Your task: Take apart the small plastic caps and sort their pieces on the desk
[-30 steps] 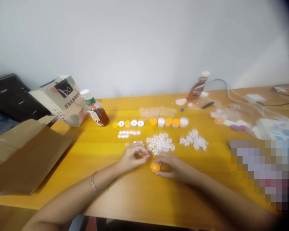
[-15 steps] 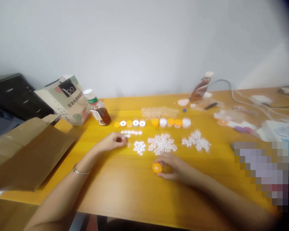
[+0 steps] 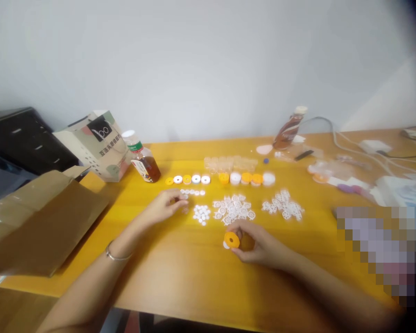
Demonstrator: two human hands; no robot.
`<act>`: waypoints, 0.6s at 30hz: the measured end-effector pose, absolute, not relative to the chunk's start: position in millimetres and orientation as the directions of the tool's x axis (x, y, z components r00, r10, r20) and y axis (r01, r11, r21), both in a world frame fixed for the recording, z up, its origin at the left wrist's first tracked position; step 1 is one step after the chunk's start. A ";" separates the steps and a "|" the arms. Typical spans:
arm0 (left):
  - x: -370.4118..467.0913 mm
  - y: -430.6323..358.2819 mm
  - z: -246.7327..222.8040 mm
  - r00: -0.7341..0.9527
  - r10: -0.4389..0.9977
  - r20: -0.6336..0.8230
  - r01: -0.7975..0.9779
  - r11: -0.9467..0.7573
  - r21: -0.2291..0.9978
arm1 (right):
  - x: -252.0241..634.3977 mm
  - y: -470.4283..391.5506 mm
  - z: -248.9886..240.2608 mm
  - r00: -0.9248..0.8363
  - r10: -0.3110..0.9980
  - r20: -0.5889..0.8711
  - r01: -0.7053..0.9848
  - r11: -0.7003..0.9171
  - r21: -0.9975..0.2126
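Observation:
Between the thumb and fingers of my right hand (image 3: 258, 243) is an orange disc (image 3: 232, 240) with a dark centre hole, tilted toward the camera. A small white piece (image 3: 226, 245) shows at its lower left edge. My left hand (image 3: 164, 205) has its fingertips pinched together beside the short row of small white pieces (image 3: 192, 192); what they hold is too small to make out. Between the hands lie a pile of white round pieces (image 3: 201, 214) and a pile of white spoked parts (image 3: 233, 209). Orange and white discs (image 3: 187, 179) stand in a row behind.
More orange and white rolls (image 3: 246, 178), clear cups (image 3: 229, 163) and another white parts pile (image 3: 284, 205) are further back. A tea bottle (image 3: 143, 162), paper bag (image 3: 102, 145) and cardboard box (image 3: 52, 222) stand left; a brown bottle (image 3: 289, 129) and cables (image 3: 346, 138) right.
The orange disc in my right hand has turned; its dark hole now shows, with a white piece at its edge. My left hand has shifted slightly right, over the small white pieces.

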State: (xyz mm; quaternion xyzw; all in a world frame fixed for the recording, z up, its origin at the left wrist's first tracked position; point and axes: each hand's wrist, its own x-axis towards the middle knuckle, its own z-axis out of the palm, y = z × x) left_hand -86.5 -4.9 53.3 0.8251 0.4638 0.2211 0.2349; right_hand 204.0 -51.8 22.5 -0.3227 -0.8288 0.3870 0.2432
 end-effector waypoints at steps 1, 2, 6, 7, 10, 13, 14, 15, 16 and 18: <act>-76.4 -12.8 55.5 0.495 0.834 0.245 0.628 -0.538 0.562 | 203.5 -52.3 22.5 -0.660 0.732 0.165 0.327 0.479 -0.815; -65.6 -21.3 56.6 0.554 0.764 0.329 0.570 -0.637 0.520 | 202.7 -52.9 22.6 -0.649 0.740 0.177 0.307 0.467 -0.829; -29.9 -50.8 51.6 0.822 0.432 0.371 0.389 -0.902 0.187 | 199.6 -56.1 22.4 -0.624 0.756 0.195 0.250 0.431 -0.867; -25.5 -55.3 49.7 0.846 0.392 0.360 0.367 -0.920 0.141 | 198.9 -56.9 22.3 -0.625 0.758 0.186 0.244 0.417 -0.876; -23.6 -60.6 48.3 0.870 0.338 0.359 0.323 -0.941 0.103 | 198.1 -58.1 22.9 -0.629 0.763 0.149 0.226 0.363 -0.904; -37.2 -51.8 52.0 0.868 0.316 0.383 0.308 -0.948 0.083 | 199.9 -56.4 24.4 -0.605 0.781 0.156 0.198 0.337 -0.921; -45.3 -45.2 53.1 0.852 0.332 0.405 0.336 -0.940 0.064 | 201.2 -55.1 25.0 -0.584 0.795 0.166 0.202 0.340 -0.918; -55.1 -36.8 53.5 0.827 0.373 0.420 0.390 -0.919 0.049 | 202.8 -53.4 25.6 -0.559 0.810 0.178 0.216 0.350 -0.911; -66.4 -26.9 53.2 0.776 0.425 0.467 0.467 -0.884 0.027 | 204.8 -51.5 26.2 -0.535 0.823 0.192 0.239 0.365 -0.900; -91.1 -4.7 50.4 0.652 0.547 0.525 0.660 -0.750 -0.039 | 209.2 -47.2 27.6 -0.483 0.845 0.230 0.290 0.402 -0.869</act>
